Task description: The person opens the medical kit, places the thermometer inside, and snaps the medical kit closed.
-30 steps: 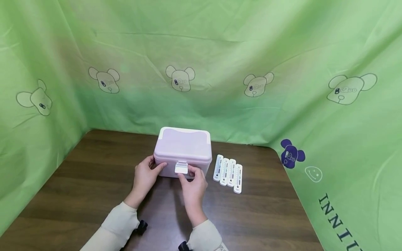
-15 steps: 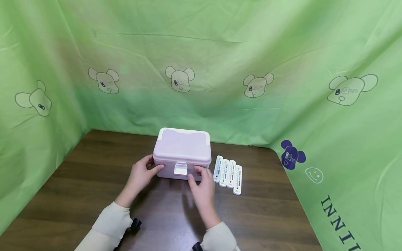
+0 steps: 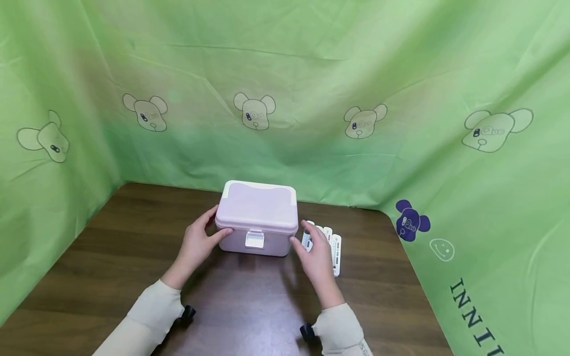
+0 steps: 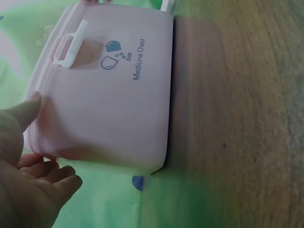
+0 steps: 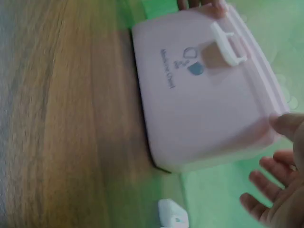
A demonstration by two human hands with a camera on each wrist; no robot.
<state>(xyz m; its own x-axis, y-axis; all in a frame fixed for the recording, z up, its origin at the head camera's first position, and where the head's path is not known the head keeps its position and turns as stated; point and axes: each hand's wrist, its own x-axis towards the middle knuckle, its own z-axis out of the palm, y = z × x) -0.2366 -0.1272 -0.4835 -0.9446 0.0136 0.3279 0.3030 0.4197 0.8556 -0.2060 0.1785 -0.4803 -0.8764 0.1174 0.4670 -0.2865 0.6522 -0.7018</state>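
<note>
A pale pink and lilac medicine box [image 3: 257, 207] with its lid down stands on the table. Its white latch [image 3: 255, 240] sticks out from the front, swung away from the box wall. My left hand [image 3: 198, 242] grips the box's left front corner, thumb on the front just under the lid and fingers along the side. At the other front corner is my right hand [image 3: 318, 257]; its thumb [image 5: 282, 122] touches near the lid edge while its fingers are spread beside the box. "Medicine Chest" is printed on the front [image 4: 118, 104].
Several white thermometers [image 3: 337, 254] lie in a row on the brown wooden table [image 3: 249, 306] right of the box, partly hidden behind my right hand. A green cloth [image 3: 294, 163] with printed bear heads hangs behind the table and along both sides.
My right hand has left the latch and moved right to the box's right front corner. My left hand has stayed at the left corner, its fingers sliding slightly up the side.
</note>
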